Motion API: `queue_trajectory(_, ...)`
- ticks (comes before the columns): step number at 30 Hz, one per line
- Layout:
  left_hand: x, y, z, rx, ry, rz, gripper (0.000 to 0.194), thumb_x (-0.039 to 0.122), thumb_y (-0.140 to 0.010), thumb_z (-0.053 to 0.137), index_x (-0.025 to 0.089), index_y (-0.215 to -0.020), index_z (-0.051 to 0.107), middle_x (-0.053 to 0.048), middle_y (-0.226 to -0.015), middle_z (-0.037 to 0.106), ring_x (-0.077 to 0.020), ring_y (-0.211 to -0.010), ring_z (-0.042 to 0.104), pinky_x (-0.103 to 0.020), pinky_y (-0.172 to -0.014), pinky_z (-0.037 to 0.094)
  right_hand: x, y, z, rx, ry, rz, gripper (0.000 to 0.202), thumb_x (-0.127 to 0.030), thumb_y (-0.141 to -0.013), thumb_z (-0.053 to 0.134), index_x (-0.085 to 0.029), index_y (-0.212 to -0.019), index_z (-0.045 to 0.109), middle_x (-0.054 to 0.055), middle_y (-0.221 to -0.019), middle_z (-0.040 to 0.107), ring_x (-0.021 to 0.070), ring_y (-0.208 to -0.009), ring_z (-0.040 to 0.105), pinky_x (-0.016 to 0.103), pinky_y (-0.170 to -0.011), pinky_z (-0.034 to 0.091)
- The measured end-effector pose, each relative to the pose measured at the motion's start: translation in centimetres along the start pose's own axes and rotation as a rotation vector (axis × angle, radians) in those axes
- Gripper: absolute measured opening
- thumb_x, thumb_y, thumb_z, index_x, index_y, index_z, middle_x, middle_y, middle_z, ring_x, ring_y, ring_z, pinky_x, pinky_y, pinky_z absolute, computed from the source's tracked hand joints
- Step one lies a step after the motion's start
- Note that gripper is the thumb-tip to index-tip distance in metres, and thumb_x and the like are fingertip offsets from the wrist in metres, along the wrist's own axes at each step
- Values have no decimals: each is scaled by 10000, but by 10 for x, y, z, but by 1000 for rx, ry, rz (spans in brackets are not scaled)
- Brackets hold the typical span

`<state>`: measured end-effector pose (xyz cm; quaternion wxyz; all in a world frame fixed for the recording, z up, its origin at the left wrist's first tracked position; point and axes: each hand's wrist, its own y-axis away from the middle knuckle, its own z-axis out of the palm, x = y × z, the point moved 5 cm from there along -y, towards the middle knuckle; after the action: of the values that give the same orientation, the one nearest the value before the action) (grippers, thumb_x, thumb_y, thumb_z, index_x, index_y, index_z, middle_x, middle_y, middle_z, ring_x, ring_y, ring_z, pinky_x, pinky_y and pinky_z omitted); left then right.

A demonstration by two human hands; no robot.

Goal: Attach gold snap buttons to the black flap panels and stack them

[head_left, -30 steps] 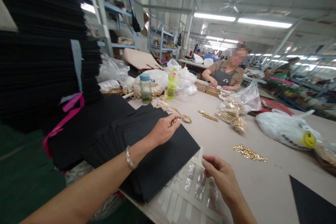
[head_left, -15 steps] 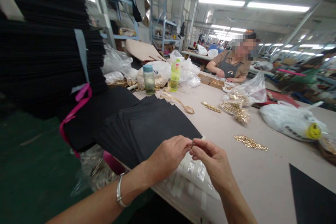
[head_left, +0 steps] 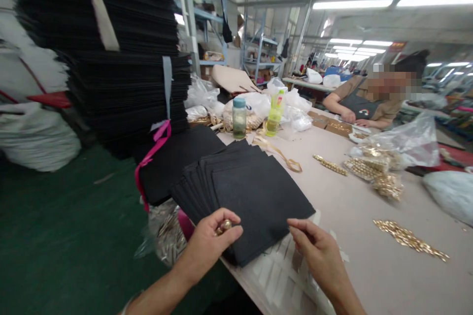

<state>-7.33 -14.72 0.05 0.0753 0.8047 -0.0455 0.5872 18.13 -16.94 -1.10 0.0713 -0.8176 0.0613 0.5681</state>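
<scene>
My left hand (head_left: 207, 240) is curled around shiny gold metal pieces (head_left: 223, 226), which show between thumb and forefinger; they look like chain links, but most are hidden. To the right, my right hand (head_left: 320, 247) has thumb and forefinger pinched together near the table edge; anything between the tips is too small to make out. Beneath and between the hands lies a fanned stack of black sheets (head_left: 258, 192). A strip of gold chain (head_left: 410, 240) rests flat on the table (head_left: 343, 197), right of my right hand.
More gold chain (head_left: 330, 165) and clear bags of gold pieces (head_left: 386, 184) sit farther back. A blue-capped bottle (head_left: 239, 120) and a yellow-green bottle (head_left: 274, 117) stand behind the sheets. Tall black stacks (head_left: 125, 78) rise at left. A co-worker (head_left: 369, 101) sits across the table.
My hands, together before, have moved apart, the left hand with gold pieces showing in it. The view has swung left, so the table things appear farther right.
</scene>
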Motion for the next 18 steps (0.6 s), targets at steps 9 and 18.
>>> queue_trajectory(9,-54,22,-27,167,221,-326,573,628,-739,609,225,-1146,579,81,-596,435,-66,-410,250,-206,-395,151,-44,-53,67,-185,449,-472,210,-236,-957,449,-234,-948,659,58,-908,668,228,-944,586,341,-833,459)
queue_trajectory(18,-41,46,-16,159,241,-356,467,593,-725,662,198,-970,623,45,-684,551,-42,-430,272,-189,-400,162,-2,-18,32,-292,392,-323,216,-314,-995,419,-255,-967,624,49,-953,609,208,-898,582,345,-826,460)
